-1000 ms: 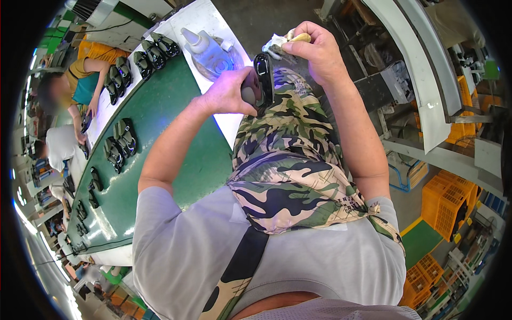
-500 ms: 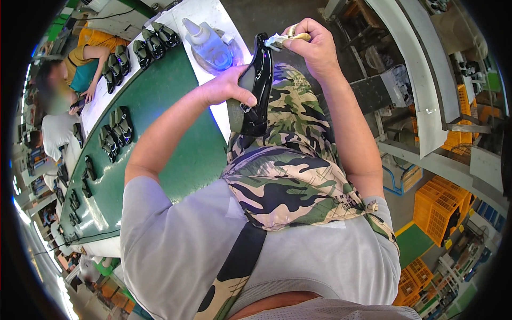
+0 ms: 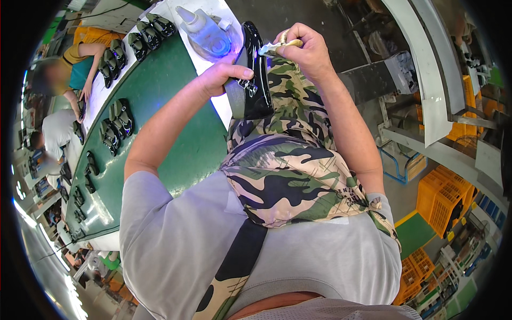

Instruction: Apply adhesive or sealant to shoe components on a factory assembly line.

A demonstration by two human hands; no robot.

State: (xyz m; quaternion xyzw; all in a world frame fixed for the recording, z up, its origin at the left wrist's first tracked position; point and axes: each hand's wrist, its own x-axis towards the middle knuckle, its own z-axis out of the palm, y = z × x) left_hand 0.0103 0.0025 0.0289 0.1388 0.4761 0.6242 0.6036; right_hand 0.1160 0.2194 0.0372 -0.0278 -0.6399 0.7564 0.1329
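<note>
My left hand [image 3: 221,78] grips a glossy black shoe [image 3: 260,98] upright over my lap, thumb near the silver buckle at its side; its other fingers are hidden behind. My right hand [image 3: 310,56] pinches a small cream-coloured piece [image 3: 273,48] with a whitish-blue tip, perhaps folded cloth; its exact kind cannot be made out. That tip is close against the shoe's right edge, and I cannot tell whether it touches. Just beyond the shoe, a clear bottle with a pointed nozzle [image 3: 205,34] stands in a shallow dish on a white board.
A green conveyor belt [image 3: 176,122] runs along my left, carrying several black shoes [image 3: 121,118]. More shoes line its white far edge, where co-workers [image 3: 80,69] sit. Yellow crates [image 3: 442,197] and a metal frame stand on my right.
The shoe has turned in my left hand, so its buckle and side show more. My right hand has come slightly down, and the whitish tip now lies lower along the shoe's edge.
</note>
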